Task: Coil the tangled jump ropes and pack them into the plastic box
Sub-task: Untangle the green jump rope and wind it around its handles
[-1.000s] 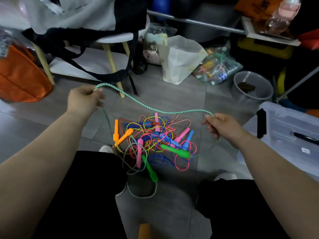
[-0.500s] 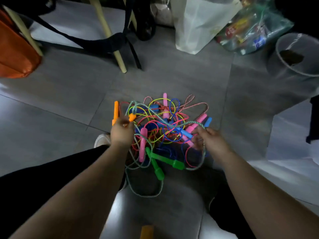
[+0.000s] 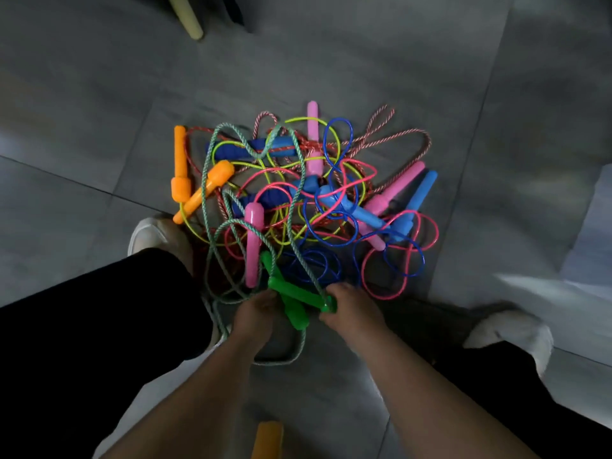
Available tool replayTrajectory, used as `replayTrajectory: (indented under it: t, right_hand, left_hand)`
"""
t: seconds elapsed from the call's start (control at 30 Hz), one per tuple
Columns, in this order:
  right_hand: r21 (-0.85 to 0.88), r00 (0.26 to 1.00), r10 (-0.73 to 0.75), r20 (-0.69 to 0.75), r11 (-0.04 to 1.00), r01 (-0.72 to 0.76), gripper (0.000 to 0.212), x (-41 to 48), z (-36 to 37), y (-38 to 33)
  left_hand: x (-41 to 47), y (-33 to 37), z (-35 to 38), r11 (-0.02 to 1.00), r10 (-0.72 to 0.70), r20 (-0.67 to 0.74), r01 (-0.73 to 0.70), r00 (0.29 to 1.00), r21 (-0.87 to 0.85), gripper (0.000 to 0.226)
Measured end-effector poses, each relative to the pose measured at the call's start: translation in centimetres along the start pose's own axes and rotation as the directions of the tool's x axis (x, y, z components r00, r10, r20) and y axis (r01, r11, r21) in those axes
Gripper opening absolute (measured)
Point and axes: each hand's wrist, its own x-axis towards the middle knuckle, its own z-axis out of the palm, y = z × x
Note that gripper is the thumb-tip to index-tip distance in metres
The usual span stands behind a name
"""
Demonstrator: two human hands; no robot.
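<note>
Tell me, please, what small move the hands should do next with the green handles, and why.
Probably lift the two green handles together, up and away from the pile. Both hands, left hand and right hand, are already at these handles, and their green braided rope lies looped over the other ropes, so raising it gently should free it for coiling.

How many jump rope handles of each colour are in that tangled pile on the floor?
Orange handles: 2
Green handles: 2
Pink handles: 4, one mostly covered
Blue handles: 4, two with darker grips
Total: 12
</note>
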Motion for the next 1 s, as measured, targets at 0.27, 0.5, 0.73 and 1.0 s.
replayTrajectory:
  t: [0.27,0.5,0.73,1.0]
  right_hand:
    - [0.119,0.997,0.060,-0.045,0.991,-0.054,0.009,1.3,-0.3,1.8]
    - [0.420,0.982,0.157,0.109,0.888,-0.189,0.033,0.8,-3.9,4.6]
    - [0.372,0.964,0.256,0.068,0.890,-0.262,0.022,-2.7,-8.9,3.8]
    - [0.663,0.943,0.061,-0.327,0.726,0.183,0.007,-15.7,-16.9,-0.8]
  left_hand:
    - [0.7,0.7,0.7,0.998,-0.051,-0.057,0.049,0.997,-0.039,0.016]
    - [0.6,2.7,3.9,0.982,-0.140,-0.044,0.145,0.989,0.119,0.039]
    - [-4.0,3.5,1.1,0.986,-0.007,-0.050,0.015,0.999,0.165,0.024]
    - [-15.9,9.9,-6.1,0.899,0.333,0.224,-0.237,0.916,-0.367,0.021]
